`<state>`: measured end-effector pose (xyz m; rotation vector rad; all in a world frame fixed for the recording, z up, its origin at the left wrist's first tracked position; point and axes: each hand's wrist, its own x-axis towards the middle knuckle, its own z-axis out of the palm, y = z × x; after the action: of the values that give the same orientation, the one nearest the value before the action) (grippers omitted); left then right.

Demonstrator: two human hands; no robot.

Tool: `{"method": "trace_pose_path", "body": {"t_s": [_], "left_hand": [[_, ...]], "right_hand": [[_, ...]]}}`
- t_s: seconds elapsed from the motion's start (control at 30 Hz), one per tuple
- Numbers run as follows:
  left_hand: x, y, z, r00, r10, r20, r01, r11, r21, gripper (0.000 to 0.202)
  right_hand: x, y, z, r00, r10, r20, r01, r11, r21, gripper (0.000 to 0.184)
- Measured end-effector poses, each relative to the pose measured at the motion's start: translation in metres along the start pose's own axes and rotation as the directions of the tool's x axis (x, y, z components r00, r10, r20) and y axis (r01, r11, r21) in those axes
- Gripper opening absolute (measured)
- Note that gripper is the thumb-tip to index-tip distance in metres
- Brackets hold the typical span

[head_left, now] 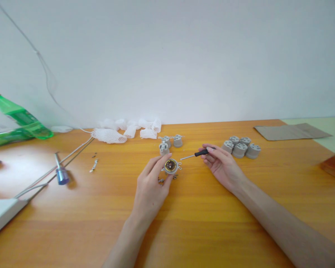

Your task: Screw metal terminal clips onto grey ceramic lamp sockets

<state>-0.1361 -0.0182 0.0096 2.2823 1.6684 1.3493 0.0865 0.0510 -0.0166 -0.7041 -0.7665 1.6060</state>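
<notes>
My left hand (152, 184) rests on the orange table (201, 223), its fingers pinched round a small round socket (171, 166) with a brass centre and metal tabs. Tiny loose screws (161, 181) lie just beside that hand. My right hand (222, 165) holds a small black-handled screwdriver (197, 154), its thin blade pointing left toward the socket but not touching it. Three more grey sockets (169, 143) stand just behind the held one.
Several grey sockets (241, 147) cluster right of my right hand. White foam nets (127, 132) lie at the back. At the left are a green bottle (19, 121), a blue-handled tool (60, 169), cables, a white power strip (2, 212). Cardboard (292, 131) lies far right.
</notes>
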Motion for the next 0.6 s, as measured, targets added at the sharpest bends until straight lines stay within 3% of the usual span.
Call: {"method": "trace_pose_path", "body": {"t_s": [0.13, 0.47, 0.6], "left_hand": [[0.000, 0.001, 0.000, 1.000, 0.024, -0.017, -0.023, 0.998, 0.050, 0.043], [-0.001, -0.004, 0.004, 0.964, 0.267, 0.004, -0.264, 0.952, 0.156, 0.042], [-0.001, -0.004, 0.005, 0.962, 0.271, 0.019, -0.270, 0.947, 0.172, 0.044]], "right_hand": [[-0.003, 0.000, 0.004, 0.999, -0.032, 0.034, 0.033, 0.999, -0.036, 0.019], [-0.007, 0.012, 0.012, 0.976, -0.116, 0.183, 0.158, 0.959, -0.236, 0.024], [-0.007, 0.013, 0.011, 0.970, -0.117, 0.213, 0.172, 0.950, -0.261, 0.024]]}}
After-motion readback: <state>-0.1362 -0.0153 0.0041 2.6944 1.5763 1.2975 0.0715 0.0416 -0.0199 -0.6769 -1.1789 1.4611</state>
